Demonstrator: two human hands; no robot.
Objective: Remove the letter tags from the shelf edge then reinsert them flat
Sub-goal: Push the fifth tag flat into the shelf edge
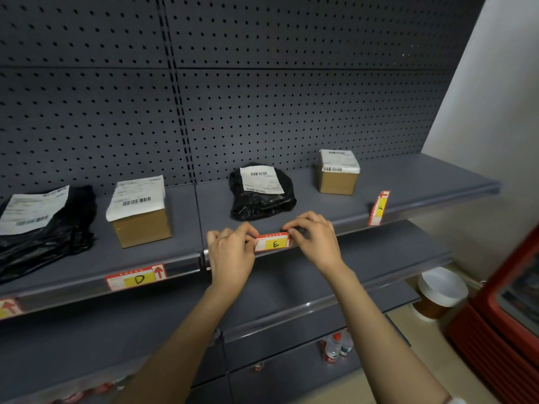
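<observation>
Both forearms reach up and forward to the front rail of the shelf (pixel 408 182). The left hand (pixel 230 255) pinches the left end of the E tag (pixel 272 242) with curled fingers; the right hand (pixel 316 239) pinches its right end, knuckles up. The E tag sits at the shelf edge, roughly level along the rail. The D tag (pixel 135 277) lies flat in the rail to the left, well apart. The F tag (pixel 379 207) stands upright and tilted to the right, with open rail between it and the hands. A black bag parcel (pixel 262 196) sits just behind the hands. A further tag (pixel 8 307) is cut off at the left edge, its letter hidden.
</observation>
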